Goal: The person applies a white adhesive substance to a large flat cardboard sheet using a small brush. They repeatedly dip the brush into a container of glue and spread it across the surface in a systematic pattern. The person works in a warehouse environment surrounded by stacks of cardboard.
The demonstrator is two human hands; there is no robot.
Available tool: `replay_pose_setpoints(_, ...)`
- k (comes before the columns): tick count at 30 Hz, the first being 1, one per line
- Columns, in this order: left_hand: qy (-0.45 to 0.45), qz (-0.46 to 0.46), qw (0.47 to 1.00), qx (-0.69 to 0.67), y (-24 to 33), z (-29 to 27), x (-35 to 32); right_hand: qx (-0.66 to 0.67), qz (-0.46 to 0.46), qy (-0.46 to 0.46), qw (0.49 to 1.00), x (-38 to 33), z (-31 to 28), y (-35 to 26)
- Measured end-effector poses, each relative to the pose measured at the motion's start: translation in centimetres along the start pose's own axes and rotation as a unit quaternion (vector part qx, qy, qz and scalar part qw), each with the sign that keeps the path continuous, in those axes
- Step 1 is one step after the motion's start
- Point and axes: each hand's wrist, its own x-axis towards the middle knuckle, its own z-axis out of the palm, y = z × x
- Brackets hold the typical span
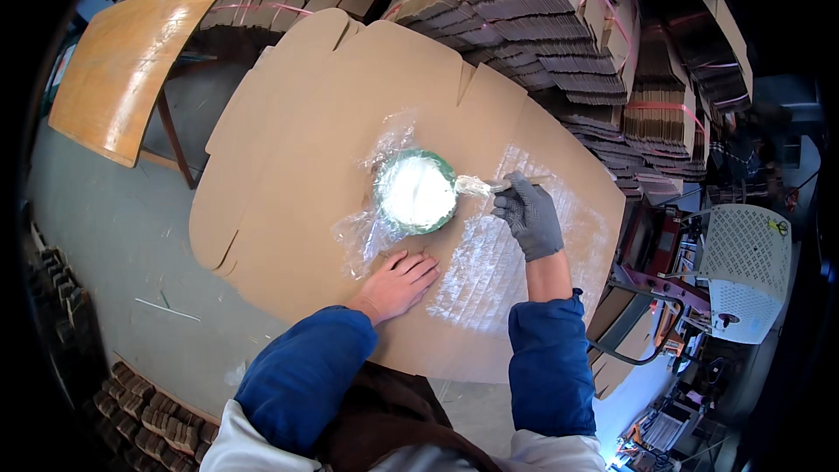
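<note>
My right hand, in a grey glove, grips a paintbrush by its handle. The white-coated bristles point left and reach the rim of a green bowl filled with a bright white substance. Crinkled clear plastic spreads out from under and around the bowl. Bare and with fingers spread, my left hand lies flat on a large cardboard sheet just below the bowl. Under and left of the gloved hand, a patch of white streaks covers the cardboard.
Bundled cardboard stacks tied with pink straps stand behind the sheet. A tilted wooden table is at the far left. On the right stand a white perforated chair and a metal frame. More stacked pieces lie at lower left.
</note>
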Motion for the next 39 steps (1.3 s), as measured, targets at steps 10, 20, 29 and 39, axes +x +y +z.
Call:
replay_pose_setpoints(10, -0.028, -0.005, 0.999, 0.020, 0.6, -0.7, 0.9, -0.063, -0.146, 0.158, 0.975, 2.5, -9.9, 0.7)
replay_pose_setpoints(20, -0.033, -0.012, 0.999, 0.041, 0.7, -0.5, 0.8, -0.344, -0.341, 0.136, 0.864, 3.1, -6.2, 3.1)
replay_pose_setpoints(29, -0.056, -0.019, 0.997, 0.052, 0.9, -0.8, 0.9, -0.487, -0.304, 0.136, 0.807, 4.1, -5.6, 2.5)
replay_pose_setpoints(39, -0.063, -0.011, 0.997, 0.049, 0.9, -0.8, 1.4, -0.421, -0.236, 0.208, 0.851, 8.1, -8.1, -0.9)
